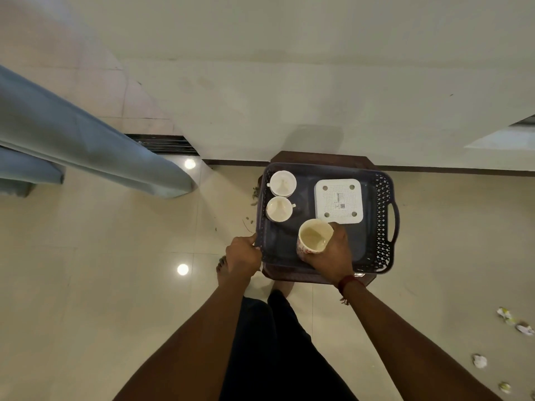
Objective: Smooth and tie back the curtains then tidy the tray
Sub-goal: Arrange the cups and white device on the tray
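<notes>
A dark perforated plastic tray (383, 227) sits on a small brown stool against the wall. Inside it at the left stand two white cups (283, 183) (279, 209), and a white square device (338, 201) lies at the right. My right hand (333, 256) grips a tall cream mug (314, 235) over the tray's near middle. My left hand (243, 256) holds the tray's near-left edge. Grey-blue curtains (72, 137) hang at the left, gathered and reaching the floor.
The brown stool (321, 156) stands against the white wall. Crumpled paper scraps (479, 360) lie on the tiled floor at the right, and small bits of debris (254, 195) lie left of the stool. My bare feet are just below the tray.
</notes>
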